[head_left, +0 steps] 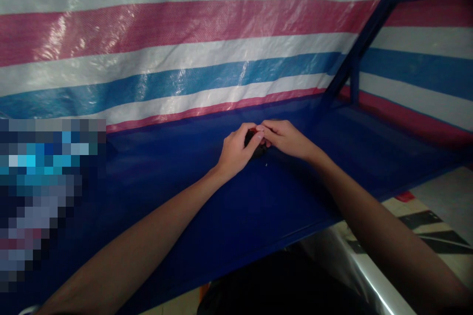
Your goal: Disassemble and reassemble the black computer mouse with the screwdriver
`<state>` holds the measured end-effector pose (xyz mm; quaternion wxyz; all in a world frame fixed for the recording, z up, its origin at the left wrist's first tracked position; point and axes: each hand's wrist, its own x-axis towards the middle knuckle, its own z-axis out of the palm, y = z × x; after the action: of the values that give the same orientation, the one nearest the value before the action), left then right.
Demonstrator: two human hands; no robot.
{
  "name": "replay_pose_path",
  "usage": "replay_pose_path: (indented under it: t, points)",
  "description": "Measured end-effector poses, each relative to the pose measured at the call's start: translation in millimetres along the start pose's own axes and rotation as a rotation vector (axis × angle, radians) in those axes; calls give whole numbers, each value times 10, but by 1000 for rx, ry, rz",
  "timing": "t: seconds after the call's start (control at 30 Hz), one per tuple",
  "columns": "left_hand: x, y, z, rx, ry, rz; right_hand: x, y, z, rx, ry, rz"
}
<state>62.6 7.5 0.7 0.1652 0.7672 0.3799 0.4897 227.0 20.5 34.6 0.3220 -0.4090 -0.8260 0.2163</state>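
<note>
Both my arms reach forward over a dark blue shelf surface [207,192]. My left hand [236,150] and my right hand [283,138] meet in the middle of it, fingers curled round a small dark object with a red part [254,142]. The fingers hide most of that object, so I cannot make out what it is. It rests on or just above the blue surface.
A red, white and blue striped tarpaulin [177,44] forms the back wall and the right side. A dark blue metal post [364,34] slants up at the right corner. A blurred-out patch [48,197] covers the left. Below the shelf's front edge lie a shiny sheet [354,266] and printed cardboard [424,226].
</note>
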Motion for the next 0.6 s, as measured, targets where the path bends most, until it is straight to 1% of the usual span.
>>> replay_pose_path:
  t: [0.1, 0.23, 0.3, 0.37, 0.43, 0.6]
  points:
    - [-7, -6, 8, -13, 0, -2, -4, -14, -11, 98, -2, 31]
    - [-13, -17, 27, 18, -7, 52, -4, -51, -50, 296, 29, 137]
    - [-10, -21, 29, 43, -11, 69, -1, -61, -64, 339, 4, 179]
    - [-4, -21, 23, 56, -14, 70, 3, -58, -66, 345, -50, 196]
    - [3, -14, 12, 56, -21, 58, 8, -46, -59, 318, -74, 195]
    - [6, 5, 3, 68, -31, 23, 20, -14, -39, 212, -5, 130]
